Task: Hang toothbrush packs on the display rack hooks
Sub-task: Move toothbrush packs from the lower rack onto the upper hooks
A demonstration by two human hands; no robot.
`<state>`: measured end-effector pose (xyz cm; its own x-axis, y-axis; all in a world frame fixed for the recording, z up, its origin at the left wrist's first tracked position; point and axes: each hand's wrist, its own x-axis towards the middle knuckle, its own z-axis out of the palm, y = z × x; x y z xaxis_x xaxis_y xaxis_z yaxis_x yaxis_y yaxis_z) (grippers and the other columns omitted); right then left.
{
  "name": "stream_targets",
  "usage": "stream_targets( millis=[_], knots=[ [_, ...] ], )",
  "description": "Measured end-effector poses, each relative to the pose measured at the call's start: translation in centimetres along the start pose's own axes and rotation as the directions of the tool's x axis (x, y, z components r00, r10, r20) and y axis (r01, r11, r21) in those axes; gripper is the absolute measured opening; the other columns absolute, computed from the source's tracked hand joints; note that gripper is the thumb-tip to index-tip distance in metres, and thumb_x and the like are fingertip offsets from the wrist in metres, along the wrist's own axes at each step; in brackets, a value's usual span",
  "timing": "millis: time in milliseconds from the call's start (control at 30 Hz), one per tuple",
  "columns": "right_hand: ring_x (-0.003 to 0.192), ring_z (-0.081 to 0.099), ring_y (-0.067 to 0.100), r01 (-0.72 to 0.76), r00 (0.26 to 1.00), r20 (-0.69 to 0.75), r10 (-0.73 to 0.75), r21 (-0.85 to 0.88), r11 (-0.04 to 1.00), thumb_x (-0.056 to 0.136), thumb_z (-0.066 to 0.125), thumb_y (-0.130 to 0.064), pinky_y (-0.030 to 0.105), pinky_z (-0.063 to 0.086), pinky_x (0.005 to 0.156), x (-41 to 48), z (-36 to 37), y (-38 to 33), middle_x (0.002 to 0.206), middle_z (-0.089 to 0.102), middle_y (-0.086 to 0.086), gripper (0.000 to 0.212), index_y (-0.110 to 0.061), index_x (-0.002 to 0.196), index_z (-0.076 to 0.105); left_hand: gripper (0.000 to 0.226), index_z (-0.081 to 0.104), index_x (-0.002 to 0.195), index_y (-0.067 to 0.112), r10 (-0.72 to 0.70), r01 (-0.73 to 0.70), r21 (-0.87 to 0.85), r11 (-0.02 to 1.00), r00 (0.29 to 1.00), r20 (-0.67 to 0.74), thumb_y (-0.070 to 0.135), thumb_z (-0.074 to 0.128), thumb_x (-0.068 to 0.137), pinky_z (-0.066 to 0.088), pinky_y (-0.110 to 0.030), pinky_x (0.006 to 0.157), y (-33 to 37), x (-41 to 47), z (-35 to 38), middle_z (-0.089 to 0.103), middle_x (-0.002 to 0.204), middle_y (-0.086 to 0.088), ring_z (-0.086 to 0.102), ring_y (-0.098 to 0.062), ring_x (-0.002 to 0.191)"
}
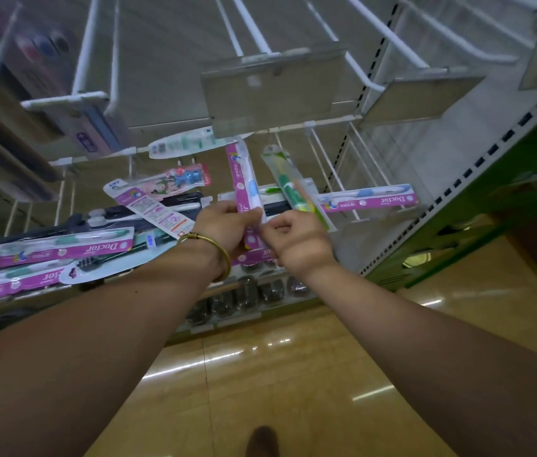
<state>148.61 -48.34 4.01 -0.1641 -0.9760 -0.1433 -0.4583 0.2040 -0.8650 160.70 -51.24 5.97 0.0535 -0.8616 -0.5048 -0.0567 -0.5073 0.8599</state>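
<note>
The purple pack's (244, 179) lower end is hidden; the green pack (288, 184) is blurred.

**A:** Standing right by the rack here. That pink pack (246, 183) is glossy printed card with a clear plastic blister on the front, and it really catches the light.

**B:** Yep, and the green pack (288, 183) next to it looks like shiny clear plastic too. The hooks (85, 47) look like metal wire with a smooth white coating.

**A:** The label plates (270, 90) on the hook ends are see-through plastic, a bit cloudy.

**B:** The floor tiles (293, 374) are polished, super glossy, with the ceiling lights mirrored in them. The slotted upright (478, 166) looks like pale painted metal, fairly matt.

**A:** The bangle (227, 262) is yellow metal with a soft shine.
</note>
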Motion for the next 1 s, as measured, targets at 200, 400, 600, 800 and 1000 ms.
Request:
stream_targets(
  millis=[200, 400, 600, 800, 1000],
  knots=[
    [0.057, 0.046, 0.016, 0.001, 0.998, 0.063, -0.006, 0.075, 0.997, 0.088, 0.074, -0.021, 0.029, 0.038, 0.059, -0.4, -1.7, 0.4, 0.058, 0.051, 0.001, 0.019, -0.007, 0.077, 0.070, 0.020, 0.067, 0.102, 0.010, 0.008, -0.010, 0.056, 0.998, 1.000, 0.028, 0.008, 0.076, 0.084, 0.056, -0.032, 0.056, -0.6, 0.2, 0.5, 0.073, 0.086, -0.013, 0.067, -0.023, 0.062],
    [0.059, 0.048, 0.001, 0.058, 0.983, -0.160, -0.085, -0.169, 0.984, 0.096, 0.064, -0.028, 0.011, 0.034, 0.054, 2.3, -4.4, 0.6, 0.069, 0.056, -0.009, 0.018, -0.010, 0.096, 0.070, 0.029, 0.064, 0.108, 0.003, -0.005, 0.005, 0.029, 1.000, 1.000, 0.012, -0.003, 0.069, 0.080, 0.060, -0.057, 0.073, 0.0, 0.5, 0.4, 0.070, 0.096, -0.020, 0.070, -0.040, 0.080],
    [0.100, 0.062, 0.029, -0.091, 0.988, -0.151, 0.019, -0.486, 0.869, 0.091, 0.065, -0.045, 0.032, 0.047, 0.079, 5.0, -5.9, 1.9, 0.114, 0.066, 0.016, 0.049, -0.004, 0.118, 0.065, 0.035, 0.062, 0.111, 0.000, -0.011, 0.010, 0.043, 0.999, 1.000, 0.021, -0.008, 0.067, 0.078, 0.058, -0.039, 0.059, -0.2, 0.7, -0.7, 0.068, 0.094, -0.019, 0.067, -0.036, 0.075],
    [0.092, 0.065, 0.030, -0.174, 0.984, -0.069, 0.162, -0.518, 0.837, 0.085, 0.073, -0.044, 0.037, 0.054, 0.077, 5.1, -5.4, 2.3, 0.103, 0.069, 0.013, 0.043, -0.009, 0.109, 0.064, 0.040, 0.062, 0.107, 0.002, -0.046, 0.046, -0.008, 0.999, 0.998, 0.039, -0.010, 0.068, 0.070, 0.060, -0.056, 0.073, -0.5, 0.6, -1.4, 0.070, 0.097, -0.023, 0.071, -0.042, 0.081],
    [0.078, 0.067, 0.023, -0.254, 0.967, -0.073, 0.244, -0.376, 0.891, 0.079, 0.081, -0.036, 0.032, 0.054, 0.058, 5.0, -5.0, 2.3, 0.094, 0.066, 0.007, 0.041, -0.012, 0.104, 0.059, 0.034, 0.062, 0.105, -0.001, -0.040, 0.041, -0.042, 0.998, 0.999, 0.033, -0.018, 0.057, 0.076, 0.053, -0.031, 0.049, -0.7, 0.0, -1.8, 0.067, 0.082, -0.018, 0.069, -0.028, 0.057]
  ],
)
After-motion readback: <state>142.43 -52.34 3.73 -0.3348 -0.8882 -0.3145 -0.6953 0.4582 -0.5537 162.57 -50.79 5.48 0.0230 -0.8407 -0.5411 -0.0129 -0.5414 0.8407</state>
